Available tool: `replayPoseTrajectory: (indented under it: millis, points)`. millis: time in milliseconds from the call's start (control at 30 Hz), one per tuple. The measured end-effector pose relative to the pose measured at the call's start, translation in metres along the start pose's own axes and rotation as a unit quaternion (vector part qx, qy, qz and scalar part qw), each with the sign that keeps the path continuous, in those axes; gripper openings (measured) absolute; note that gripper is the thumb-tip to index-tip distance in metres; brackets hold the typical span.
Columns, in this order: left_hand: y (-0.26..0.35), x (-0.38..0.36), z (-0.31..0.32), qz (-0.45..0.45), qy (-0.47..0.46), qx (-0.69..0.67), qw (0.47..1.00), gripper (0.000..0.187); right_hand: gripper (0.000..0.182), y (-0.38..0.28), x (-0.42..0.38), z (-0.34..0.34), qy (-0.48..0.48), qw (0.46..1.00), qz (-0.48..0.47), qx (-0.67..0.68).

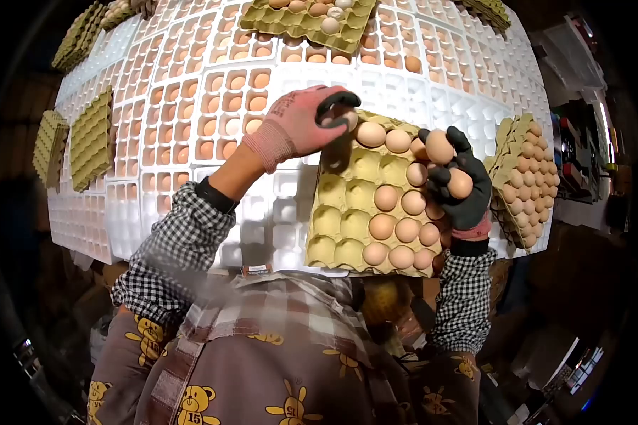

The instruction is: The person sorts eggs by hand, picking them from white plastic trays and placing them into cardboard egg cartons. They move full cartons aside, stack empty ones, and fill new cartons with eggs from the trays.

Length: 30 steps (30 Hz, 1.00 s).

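A yellowish pulp egg tray lies in front of me, with brown eggs along its right side and far edge and bare cells on the left. My left hand, in a pink glove with black fingertips, curls around an egg at the tray's far left corner; its fingers partly hide that egg. Over the tray's right edge, my right hand, in a black-palmed glove, holds two eggs, an upper one and a lower one, between its spread fingers.
White foam trays with square cells cover the table, many holding eggs. A tilted pulp tray full of eggs stands at the right. Another pulp tray sits at the back, and more pulp trays stand at the left.
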<state>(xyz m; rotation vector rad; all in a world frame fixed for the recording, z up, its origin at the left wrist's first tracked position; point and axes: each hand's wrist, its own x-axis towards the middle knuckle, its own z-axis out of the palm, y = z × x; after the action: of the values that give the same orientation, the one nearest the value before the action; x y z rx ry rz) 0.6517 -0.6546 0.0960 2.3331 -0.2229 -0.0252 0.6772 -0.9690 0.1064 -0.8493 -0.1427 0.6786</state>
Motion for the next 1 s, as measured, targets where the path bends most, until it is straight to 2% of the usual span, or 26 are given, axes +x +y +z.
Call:
replayPoseTrajectory:
  millis: [33, 67, 100, 133, 167, 200, 233, 267, 333, 367, 433, 467, 500, 533, 567, 600, 633, 667, 700, 733, 767, 833, 867, 900, 967, 1000]
  points:
    - [0.0, 0.0, 0.001, 0.029, 0.047, -0.056, 0.997, 0.037, 0.026, -0.004, 0.012, 0.008, 0.019, 0.975, -0.036, -0.22]
    - [0.025, 0.001, -0.005, 0.04, 0.047, 0.138, 0.988, 0.034, 0.021, -0.008, 0.024, 0.015, 0.053, 0.9, -0.061, -0.429]
    - [0.039, 0.008, -0.002, 0.051, 0.014, 0.241, 0.969, 0.028, 0.018, -0.019, 0.038, 0.036, 0.102, 0.901, 0.042, -0.42]
    - [0.042, 0.015, 0.005, 0.07, -0.051, 0.277, 0.957, 0.024, 0.031, -0.011, 0.051, 0.026, 0.008, 0.748, -0.083, -0.658]
    - [0.044, 0.016, 0.015, 0.107, -0.056, 0.298, 0.947, 0.02, 0.041, -0.009, 0.055, 0.037, 0.009, 0.554, -0.074, -0.829]
    - [0.048, 0.02, 0.027, 0.085, -0.106, 0.317, 0.939, 0.022, 0.045, -0.004, 0.06, 0.047, -0.007, 0.466, -0.053, -0.883]
    - [0.061, 0.019, 0.034, 0.113, -0.107, 0.425, 0.892, 0.02, 0.049, 0.002, 0.062, 0.053, -0.023, 0.373, -0.037, -0.927]
    - [0.062, 0.021, 0.036, 0.129, -0.091, 0.403, 0.901, 0.018, 0.048, 0.002, 0.064, 0.046, -0.026, 0.431, -0.045, -0.901]
    - [0.059, 0.011, 0.024, 0.08, -0.069, 0.326, 0.94, 0.025, 0.04, -0.006, 0.061, 0.037, -0.008, 0.538, -0.076, -0.839]
    - [0.054, -0.026, 0.007, -0.036, 0.026, 0.11, 0.993, 0.038, 0.035, -0.011, 0.034, 0.045, 0.083, 0.855, 0.061, -0.508]
    - [0.03, -0.091, 0.006, -0.077, 0.078, -0.113, 0.988, 0.047, 0.049, 0.014, -0.022, 0.1, 0.07, 0.886, -0.021, -0.458]
    - [0.014, -0.136, 0.008, -0.082, 0.05, -0.166, 0.981, 0.047, 0.052, 0.036, -0.044, 0.096, 0.025, 0.954, 0.034, -0.297]
    - [-0.003, -0.187, 0.011, -0.086, 0.023, -0.22, 0.971, 0.048, 0.056, 0.057, -0.066, 0.091, 0.003, 0.989, 0.105, -0.102]
    - [-0.021, -0.237, 0.01, -0.14, 0.026, -0.19, 0.971, 0.052, 0.059, 0.079, -0.088, 0.087, 0.004, 0.982, 0.179, 0.059]
    - [-0.039, -0.278, 0.001, -0.201, 0.064, -0.128, 0.969, 0.052, 0.055, 0.106, -0.086, 0.119, 0.0, 0.983, 0.177, -0.053]
    - [-0.052, -0.315, -0.014, -0.325, 0.153, -0.159, 0.919, 0.053, 0.051, 0.133, -0.084, 0.152, -0.005, 0.97, 0.177, -0.17]
    - [-0.08, -0.346, -0.025, -0.322, 0.235, -0.085, 0.913, 0.054, 0.046, 0.16, -0.082, 0.184, -0.008, 0.944, 0.177, -0.278]
    - [-0.093, -0.366, -0.042, -0.342, 0.251, 0.084, 0.902, 0.055, 0.042, 0.188, -0.069, 0.205, -0.006, 0.928, 0.219, -0.301]
    - [-0.102, -0.374, -0.057, -0.428, 0.191, 0.15, 0.871, 0.056, 0.043, 0.213, -0.053, 0.229, -0.006, 0.919, 0.252, -0.303]
    - [-0.111, -0.376, -0.062, -0.441, 0.15, 0.177, 0.867, 0.055, 0.045, 0.226, -0.053, 0.226, -0.016, 0.924, 0.229, -0.306]
    - [-0.12, -0.38, -0.065, -0.452, 0.107, 0.204, 0.861, 0.054, 0.045, 0.266, -0.041, 0.233, -0.063, 0.921, 0.088, -0.374]
    - [-0.148, -0.399, -0.066, -0.41, 0.146, 0.184, 0.881, 0.054, 0.053, 0.315, -0.011, 0.266, -0.103, 0.823, -0.03, -0.557]
    - [-0.164, -0.405, -0.069, -0.363, 0.176, 0.167, 0.9, 0.053, 0.053, 0.336, 0.003, 0.277, -0.094, 0.758, -0.037, -0.644]
    - [-0.178, -0.408, -0.073, -0.363, 0.176, 0.163, 0.9, 0.053, 0.053, 0.357, 0.01, 0.283, -0.085, 0.684, -0.037, -0.723]
    - [-0.199, -0.408, -0.076, -0.348, 0.221, 0.103, 0.905, 0.053, 0.053, 0.387, 0.016, 0.281, -0.059, 0.651, -0.028, -0.756]
    - [-0.204, -0.406, -0.075, -0.296, 0.294, 0.051, 0.907, 0.054, 0.05, 0.392, 0.01, 0.28, -0.048, 0.671, -0.057, -0.738]
